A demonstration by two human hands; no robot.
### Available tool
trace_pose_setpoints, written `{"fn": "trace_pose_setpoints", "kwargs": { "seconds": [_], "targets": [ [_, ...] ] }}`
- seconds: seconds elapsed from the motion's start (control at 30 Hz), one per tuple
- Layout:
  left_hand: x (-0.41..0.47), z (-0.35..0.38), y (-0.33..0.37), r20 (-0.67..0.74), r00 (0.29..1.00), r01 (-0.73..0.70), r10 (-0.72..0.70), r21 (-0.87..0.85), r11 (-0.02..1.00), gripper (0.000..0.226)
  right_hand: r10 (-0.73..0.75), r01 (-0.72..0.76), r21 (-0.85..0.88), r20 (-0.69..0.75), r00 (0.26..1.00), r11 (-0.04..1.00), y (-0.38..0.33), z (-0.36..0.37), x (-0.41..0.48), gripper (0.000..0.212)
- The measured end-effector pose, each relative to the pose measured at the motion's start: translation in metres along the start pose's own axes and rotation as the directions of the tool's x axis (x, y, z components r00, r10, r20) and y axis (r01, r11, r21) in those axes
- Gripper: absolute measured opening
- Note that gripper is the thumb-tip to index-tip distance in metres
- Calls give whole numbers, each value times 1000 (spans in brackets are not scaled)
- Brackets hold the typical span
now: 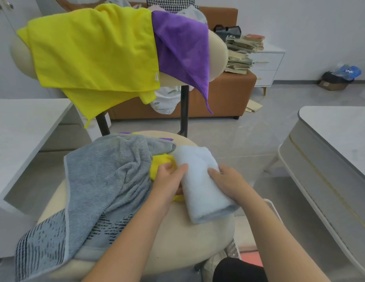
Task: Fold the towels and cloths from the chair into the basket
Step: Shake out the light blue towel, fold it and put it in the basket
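Chair seat (198, 241): pale towel (200, 180) held between left grip (167, 180) and right grip (228, 182).

The grey towel (108, 180) sprawls over the left of the chair seat (198, 237) and spills off its front. The pale folded towel (200, 190), gripped by the left hand (169, 180) and right hand (228, 182), fills the right. Bare cushion is open only at the front, between the forearms. Yellow cloth (92, 51) and purple cloth (181, 47) curtain the backrest. Clear floor (248, 143) separates the chair from the white surface (340, 129) at right.
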State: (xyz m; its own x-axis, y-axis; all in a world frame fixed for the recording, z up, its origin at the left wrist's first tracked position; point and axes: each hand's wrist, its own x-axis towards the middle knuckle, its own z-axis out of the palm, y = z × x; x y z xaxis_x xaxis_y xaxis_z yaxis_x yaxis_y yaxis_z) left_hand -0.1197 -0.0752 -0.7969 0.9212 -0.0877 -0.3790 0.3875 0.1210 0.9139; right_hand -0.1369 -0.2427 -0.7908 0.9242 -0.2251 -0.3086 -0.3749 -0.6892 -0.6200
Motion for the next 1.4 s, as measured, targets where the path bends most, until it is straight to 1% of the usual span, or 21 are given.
{"fn": "trace_pose_setpoints", "kwargs": {
  "seconds": [0.07, 0.17, 0.23, 0.33, 0.4, 0.5, 0.6, 0.67, 0.77, 0.83, 0.9, 0.93, 1.0, 1.03, 1.07, 1.1, 1.17, 1.23, 1.27, 1.33, 1.4],
  "targets": [
    [-2, 0, 4, 112, 993, 47, -46, -6, 999, 25, -37, 37, 99, -2, 999, 994, 1, -2, 0, 36],
    [-6, -3, 6, 193, 980, 61, -39, -111, 992, 30, -93, 94, 322, -16, 996, 942, -3, -8, -8, 30],
    [-11, -7, 7, 220, 975, 31, 5, -159, 987, 46, -85, 54, 528, 34, 996, 847, -6, -11, -15, 36],
    [-25, -21, 12, 325, 942, -54, 86, -108, 993, 66, -146, -11, 727, 154, 977, 687, -9, -14, -23, 64],
    [-35, -33, 15, 405, 906, -116, 125, -46, 992, 71, -247, -31, 798, 223, 943, 602, -11, -13, -30, 63],
    [-44, -54, 21, 432, 874, -250, 222, 9, 968, 73, -362, -11, 821, 264, 894, 571, -17, -7, -40, 52],
    [-47, -74, 28, 416, 862, -354, 291, 82, 932, 53, -346, -18, 808, 272, 898, 589, -21, 0, -44, 59],
    [-47, -86, 29, 414, 861, -373, 295, 119, 920, 50, -339, -47, 784, 321, 884, 620, -24, 5, -47, 61],
    [-48, -99, 29, 424, 855, -400, 299, 172, 900, 58, -372, -104, 748, 440, 817, 655, -29, 11, -51, 61],
    [-48, -107, 30, 432, 853, -413, 292, 218, 884, 59, -376, -117, 729, 476, 795, 675, -31, 13, -50, 66],
    [-48, -112, 32, 411, 869, -393, 276, 235, 889, 46, -346, -115, 723, 457, 819, 681, -35, 16, -49, 65],
    [-49, -111, 32, 367, 887, -375, 281, 215, 902, 42, -325, -107, 726, 429, 843, 679, -38, 17, -48, 62],
    [-48, -104, 28, 217, 936, -304, 277, 99, 948, 40, -270, -90, 747, 347, 898, 659, -45, 21, -48, 50],
    [-48, -101, 27, 155, 958, -245, 241, 11, 969, 41, -237, -81, 766, 295, 925, 637, -48, 24, -48, 46],
    [-47, -97, 25, 135, 975, -171, 176, -50, 984, 43, -200, -71, 797, 235, 951, 600, -51, 27, -46, 43],
    [-47, -95, 24, 154, 983, -95, 101, -50, 994, 47, -162, -58, 839, 172, 972, 541, -53, 29, -44, 43],
    [-49, -95, 19, 253, 967, -9, -19, 110, 994, 50, -86, -28, 922, 66, 994, 386, -55, 32, -39, 43],
    [-52, -96, 17, 337, 938, -5, -84, 254, 967, 36, -22, -7, 967, 13, 1000, 253, -56, 33, -33, 43],
    [-52, -96, 17, 340, 936, -9, -87, 271, 962, 29, 2, -4, 976, 3, 1000, 218, -56, 33, -31, 42],
    [-48, -98, 19, 292, 955, -30, -42, 236, 971, 26, 30, 7, 982, -12, 999, 187, -55, 33, -29, 38],
    [-43, -100, 23, 221, 975, -9, -7, 72, 997, 26, 31, 28, 985, -34, 999, 169, -56, 33, -30, 33]
  ]
}}
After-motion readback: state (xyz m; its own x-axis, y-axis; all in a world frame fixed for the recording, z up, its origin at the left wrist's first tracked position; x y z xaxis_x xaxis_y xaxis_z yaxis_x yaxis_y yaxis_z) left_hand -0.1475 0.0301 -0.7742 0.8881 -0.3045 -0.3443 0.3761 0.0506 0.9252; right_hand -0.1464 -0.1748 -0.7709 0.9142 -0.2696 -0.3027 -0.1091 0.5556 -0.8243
